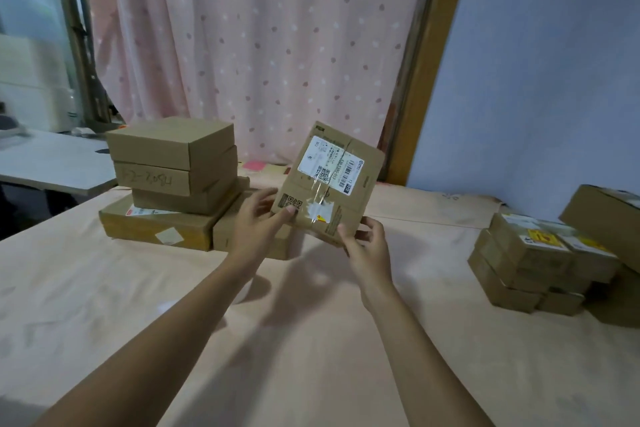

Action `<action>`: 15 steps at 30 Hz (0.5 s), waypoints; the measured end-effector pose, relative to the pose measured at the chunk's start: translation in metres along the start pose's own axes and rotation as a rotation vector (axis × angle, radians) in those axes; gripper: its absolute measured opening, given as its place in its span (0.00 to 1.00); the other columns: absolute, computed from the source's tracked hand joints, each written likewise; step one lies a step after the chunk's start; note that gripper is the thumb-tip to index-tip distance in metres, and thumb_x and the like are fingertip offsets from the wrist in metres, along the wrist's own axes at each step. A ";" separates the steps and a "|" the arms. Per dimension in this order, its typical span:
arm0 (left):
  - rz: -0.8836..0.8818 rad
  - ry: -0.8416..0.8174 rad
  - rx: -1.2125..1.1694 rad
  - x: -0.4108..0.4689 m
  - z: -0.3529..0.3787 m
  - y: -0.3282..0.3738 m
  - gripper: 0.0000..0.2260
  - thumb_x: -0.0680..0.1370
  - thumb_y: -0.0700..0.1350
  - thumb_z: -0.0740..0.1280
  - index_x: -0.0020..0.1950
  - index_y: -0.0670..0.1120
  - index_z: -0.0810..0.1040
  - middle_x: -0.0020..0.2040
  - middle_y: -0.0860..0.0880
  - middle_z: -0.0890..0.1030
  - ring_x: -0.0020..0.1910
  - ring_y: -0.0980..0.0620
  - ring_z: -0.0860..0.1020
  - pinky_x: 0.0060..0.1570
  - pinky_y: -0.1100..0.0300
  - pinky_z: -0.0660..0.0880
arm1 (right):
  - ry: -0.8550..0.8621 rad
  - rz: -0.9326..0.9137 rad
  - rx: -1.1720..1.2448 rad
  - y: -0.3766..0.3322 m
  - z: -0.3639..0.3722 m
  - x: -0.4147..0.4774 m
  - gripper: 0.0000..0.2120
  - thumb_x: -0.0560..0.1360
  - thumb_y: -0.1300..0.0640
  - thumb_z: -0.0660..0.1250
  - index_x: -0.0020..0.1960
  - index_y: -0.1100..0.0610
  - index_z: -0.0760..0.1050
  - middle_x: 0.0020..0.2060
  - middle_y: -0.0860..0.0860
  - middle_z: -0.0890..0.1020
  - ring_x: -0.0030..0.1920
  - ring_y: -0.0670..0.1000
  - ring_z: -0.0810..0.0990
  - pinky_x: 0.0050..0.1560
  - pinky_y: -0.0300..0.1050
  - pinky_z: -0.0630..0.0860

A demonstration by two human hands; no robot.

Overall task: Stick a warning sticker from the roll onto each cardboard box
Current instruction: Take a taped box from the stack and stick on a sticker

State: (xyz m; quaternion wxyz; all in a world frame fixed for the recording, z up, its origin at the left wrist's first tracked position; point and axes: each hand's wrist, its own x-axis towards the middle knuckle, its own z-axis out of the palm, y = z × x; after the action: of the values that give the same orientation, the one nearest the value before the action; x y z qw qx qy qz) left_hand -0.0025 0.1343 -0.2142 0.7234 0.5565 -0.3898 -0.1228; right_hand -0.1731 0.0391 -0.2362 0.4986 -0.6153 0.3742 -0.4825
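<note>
A flat cardboard box (332, 191) with a white shipping label and clear tape is tilted up above the table, its top face turned toward me. My left hand (258, 224) grips its lower left corner, thumb on the face. My right hand (365, 241) grips its lower right edge, thumb on the face. A stack of plain cardboard boxes (173, 163) stands to the left behind my left hand. On the right sits a pile of boxes with yellow warning stickers (540, 253). The sticker roll is not visible.
The table (311, 340) is covered with a peach cloth. A white desk (52, 163) adjoins at the far left. A pink dotted curtain (259, 45) hangs behind, with a wooden door frame (426, 80) to its right.
</note>
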 end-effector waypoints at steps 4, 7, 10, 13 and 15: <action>-0.019 -0.099 -0.027 -0.022 0.010 0.002 0.11 0.76 0.42 0.75 0.56 0.54 0.82 0.51 0.56 0.85 0.50 0.61 0.81 0.50 0.61 0.76 | 0.038 -0.060 -0.049 -0.007 -0.030 -0.012 0.18 0.76 0.51 0.75 0.63 0.47 0.74 0.52 0.46 0.83 0.53 0.48 0.84 0.56 0.46 0.80; -0.077 -0.089 -0.086 -0.034 0.018 0.008 0.10 0.76 0.41 0.74 0.56 0.50 0.82 0.51 0.53 0.85 0.51 0.54 0.81 0.47 0.59 0.77 | 0.047 -0.102 -0.078 -0.014 -0.046 -0.022 0.19 0.76 0.51 0.75 0.64 0.47 0.74 0.53 0.45 0.82 0.51 0.44 0.83 0.51 0.39 0.77; -0.127 -0.102 -0.111 -0.041 0.025 0.012 0.08 0.74 0.44 0.76 0.51 0.47 0.82 0.49 0.50 0.86 0.53 0.45 0.82 0.51 0.45 0.79 | 0.119 -0.136 -0.046 -0.023 -0.058 -0.028 0.14 0.79 0.52 0.71 0.63 0.44 0.75 0.54 0.41 0.81 0.54 0.44 0.82 0.52 0.45 0.80; -0.203 -0.131 -0.215 -0.046 0.029 0.021 0.17 0.73 0.56 0.76 0.49 0.42 0.80 0.51 0.44 0.86 0.55 0.38 0.83 0.59 0.35 0.76 | 0.188 -0.104 -0.004 -0.032 -0.068 -0.031 0.06 0.81 0.49 0.66 0.53 0.37 0.77 0.49 0.34 0.81 0.54 0.46 0.82 0.56 0.57 0.82; -0.256 -0.105 -0.275 -0.047 0.031 0.033 0.20 0.75 0.57 0.74 0.52 0.41 0.79 0.53 0.44 0.85 0.55 0.43 0.84 0.58 0.39 0.79 | 0.217 -0.077 -0.010 -0.033 -0.074 -0.035 0.06 0.78 0.45 0.64 0.51 0.37 0.79 0.49 0.36 0.82 0.53 0.48 0.83 0.56 0.60 0.82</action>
State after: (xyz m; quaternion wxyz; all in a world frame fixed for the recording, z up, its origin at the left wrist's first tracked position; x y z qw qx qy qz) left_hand -0.0641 0.1521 -0.2023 0.7498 0.4901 -0.3327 -0.2949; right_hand -0.2543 0.0608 -0.2093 0.4332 -0.5759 0.4044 -0.5632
